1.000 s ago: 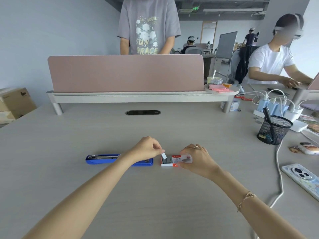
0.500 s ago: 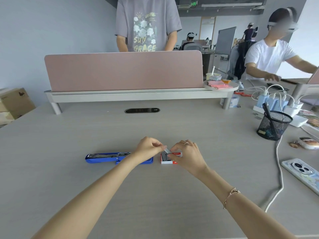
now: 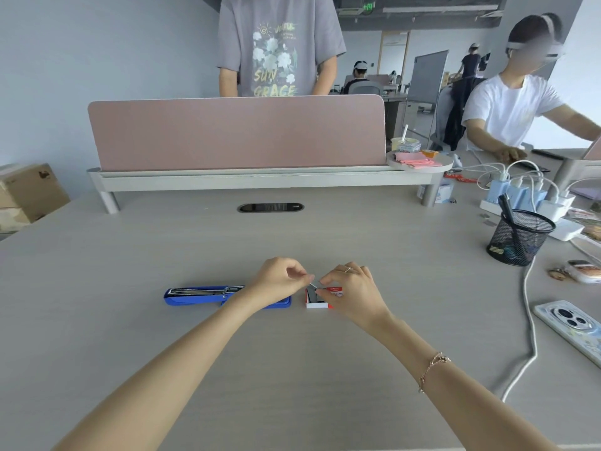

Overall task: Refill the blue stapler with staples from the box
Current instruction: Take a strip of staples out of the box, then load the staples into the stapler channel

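Observation:
The blue stapler [image 3: 198, 296] lies opened out flat on the table, its metal staple channel facing up; my left forearm crosses its right end. Just right of it sits the small red and white staple box [image 3: 316, 302], its tray slid open and dark inside. My left hand [image 3: 279, 279] pinches the left end of a thin silvery staple strip [image 3: 314, 284] just above the box. My right hand [image 3: 353, 291] rests on the box's right part, holding its sleeve, with thumb and forefinger close to the strip's other end.
A pink divider [image 3: 237, 131] on a grey rail spans the back of the desk. At the right are a black mesh pen cup [image 3: 517, 239], a white cable [image 3: 530, 323], a phone [image 3: 572, 330] and chargers. A person stands behind the divider and another sits at the right.
My hands have drawn together over the open box. The right thumb and forefinger moved left to meet the left fingertips, and a thin staple strip now shows between them.

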Tool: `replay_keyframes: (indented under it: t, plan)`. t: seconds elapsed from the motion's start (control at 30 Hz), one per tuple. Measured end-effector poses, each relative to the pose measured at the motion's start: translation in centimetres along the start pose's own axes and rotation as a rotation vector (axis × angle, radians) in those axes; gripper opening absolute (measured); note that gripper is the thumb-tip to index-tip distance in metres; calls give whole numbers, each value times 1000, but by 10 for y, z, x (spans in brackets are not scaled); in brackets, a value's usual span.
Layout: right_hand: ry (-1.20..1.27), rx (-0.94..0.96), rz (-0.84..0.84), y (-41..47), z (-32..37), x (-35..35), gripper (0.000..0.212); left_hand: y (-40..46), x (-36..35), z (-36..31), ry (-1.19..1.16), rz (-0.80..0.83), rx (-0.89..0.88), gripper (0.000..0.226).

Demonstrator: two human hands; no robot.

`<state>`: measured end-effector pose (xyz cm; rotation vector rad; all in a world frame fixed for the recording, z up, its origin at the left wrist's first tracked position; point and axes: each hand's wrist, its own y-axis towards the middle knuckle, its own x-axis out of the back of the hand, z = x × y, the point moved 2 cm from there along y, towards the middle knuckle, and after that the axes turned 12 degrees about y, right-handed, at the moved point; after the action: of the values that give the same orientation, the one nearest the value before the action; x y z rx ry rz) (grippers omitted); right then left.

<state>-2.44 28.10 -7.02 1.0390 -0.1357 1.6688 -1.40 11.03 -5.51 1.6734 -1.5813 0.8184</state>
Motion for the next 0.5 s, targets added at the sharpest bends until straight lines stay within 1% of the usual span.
replay_keyframes:
  t: [0.1,0.17,0.33,0.4,0.5]
  plan:
    - [-21,23,22,2,2,1,16,0,6,0,80,-37,-65,17]
    - [-24,44,33,5,5,2,17,-2,13,0,148,-44,-146,18]
    - [-52,85,107,17,14,-3,19,-6,35,2,478,-2,-327,21]
    - [-56,95,137,23,19,-7,20,-7,43,5,532,10,-337,21]
    - [-46,98,149,30,28,-16,21,-10,52,13,536,32,-302,20]
